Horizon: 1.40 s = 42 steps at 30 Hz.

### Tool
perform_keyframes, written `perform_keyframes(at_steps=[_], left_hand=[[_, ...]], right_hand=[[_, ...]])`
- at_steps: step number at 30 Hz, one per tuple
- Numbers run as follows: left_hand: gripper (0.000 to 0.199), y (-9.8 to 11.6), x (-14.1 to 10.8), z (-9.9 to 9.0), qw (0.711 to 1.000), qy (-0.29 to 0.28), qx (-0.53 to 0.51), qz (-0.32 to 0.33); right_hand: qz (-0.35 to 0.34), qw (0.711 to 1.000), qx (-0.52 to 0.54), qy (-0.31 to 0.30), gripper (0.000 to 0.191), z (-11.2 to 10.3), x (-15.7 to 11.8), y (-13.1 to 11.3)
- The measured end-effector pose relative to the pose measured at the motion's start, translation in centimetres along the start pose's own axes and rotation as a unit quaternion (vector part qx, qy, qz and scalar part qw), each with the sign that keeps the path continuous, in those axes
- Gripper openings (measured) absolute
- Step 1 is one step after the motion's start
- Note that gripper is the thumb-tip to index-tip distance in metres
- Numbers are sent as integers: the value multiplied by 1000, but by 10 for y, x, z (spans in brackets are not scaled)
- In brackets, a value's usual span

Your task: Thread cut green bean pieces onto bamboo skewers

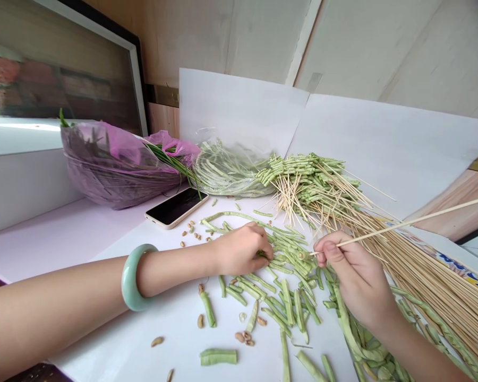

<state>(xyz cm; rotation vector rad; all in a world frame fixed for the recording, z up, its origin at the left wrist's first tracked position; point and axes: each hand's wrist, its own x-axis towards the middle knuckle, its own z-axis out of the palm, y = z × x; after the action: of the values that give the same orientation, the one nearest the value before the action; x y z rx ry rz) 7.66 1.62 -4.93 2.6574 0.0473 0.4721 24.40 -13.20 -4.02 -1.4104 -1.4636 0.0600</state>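
Note:
My right hand [354,273] pinches a thin bamboo skewer [406,222], which slants up to the right. Its tip points left, and a short bean piece [304,255] lies at or on that tip; I cannot tell which. My left hand [242,246], with a pale green bangle [134,277] on the wrist, is closed low over the cut green bean pieces [289,249]. Its fingertips are turned down and partly hidden, so what they hold does not show. More cut pieces [279,302] are scattered on the white surface between the two hands.
Skewered beans [310,175] are piled at the back, beside a long bundle of bare skewers [434,281]. Uncut long beans [354,334] lie under my right forearm. Behind are a phone [177,207], a purple bag [115,170] and a clear bag of greens [231,170]. Loose brown seeds [245,337] dot the surface.

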Motion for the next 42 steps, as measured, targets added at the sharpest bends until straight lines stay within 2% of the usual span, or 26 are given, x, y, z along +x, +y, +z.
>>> perform_keyframes(at_steps=[2, 8, 14, 20, 36, 42], left_hand=[[12, -1, 0, 2, 1000, 5, -3, -7], [8, -3, 1, 6, 999, 15, -24, -28], [8, -3, 2, 6, 999, 11, -31, -38], [10, -4, 4, 6, 998, 4, -35, -44], [8, -6, 5, 5, 997, 1, -54, -57], [8, -6, 6, 5, 997, -4, -58, -60]], right_hand=[[-12, 999, -32, -22, 25, 0, -1, -1], [11, 995, -79, -55, 22, 2, -7, 0], [-19, 992, -106, -71, 22, 5, -4, -4], [-31, 993, -103, -56, 19, 1, -2, -5], [-8, 992, -94, -81, 22, 4, -5, 0], [-12, 991, -110, -72, 23, 1, -3, -1]])
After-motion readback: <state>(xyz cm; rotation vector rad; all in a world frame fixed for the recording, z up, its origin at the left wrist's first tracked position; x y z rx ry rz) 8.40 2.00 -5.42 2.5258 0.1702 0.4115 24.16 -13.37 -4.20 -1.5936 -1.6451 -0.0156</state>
